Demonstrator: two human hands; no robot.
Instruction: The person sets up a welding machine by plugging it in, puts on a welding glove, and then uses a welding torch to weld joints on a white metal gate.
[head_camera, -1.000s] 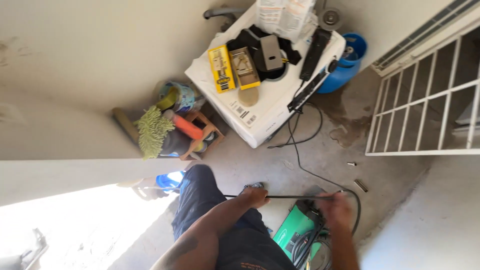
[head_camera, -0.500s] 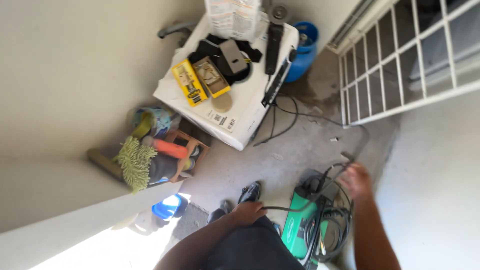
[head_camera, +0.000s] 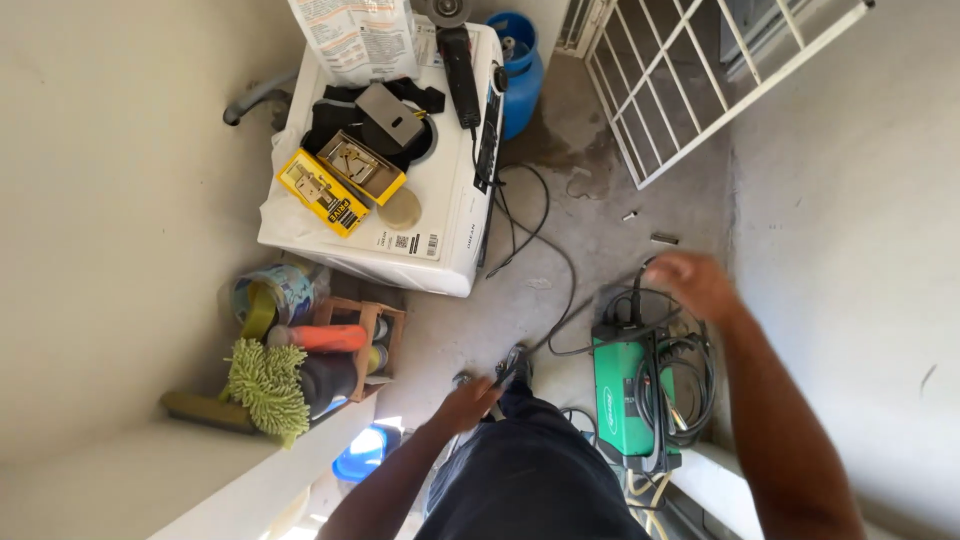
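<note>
I stand on a concrete floor and look down past my dark trousers. My left hand (head_camera: 468, 403) sits by my knee, closed on one end of a black cable (head_camera: 560, 322) with a dark clamp-like piece at its tip. The cable runs across the floor to my right hand (head_camera: 692, 284), which is blurred, with its fingers curled around the cable just above a green box-shaped machine (head_camera: 625, 400). Coiled black leads (head_camera: 690, 375) lie on and around that machine.
A white washing machine (head_camera: 452, 235) carries a yellow box (head_camera: 322, 192), black cloth, a grinder (head_camera: 460, 60) and a paper sack. Behind it stand a blue gas cylinder (head_camera: 522, 70) and a white metal grate (head_camera: 700, 90). At left are a crate of bottles (head_camera: 352, 340) and a green mop (head_camera: 265, 385).
My right hand has lifted up and away from the green machine, drawing the cable with it. My left hand stays by my knee. My view has swung, so the washing machine sits further left.
</note>
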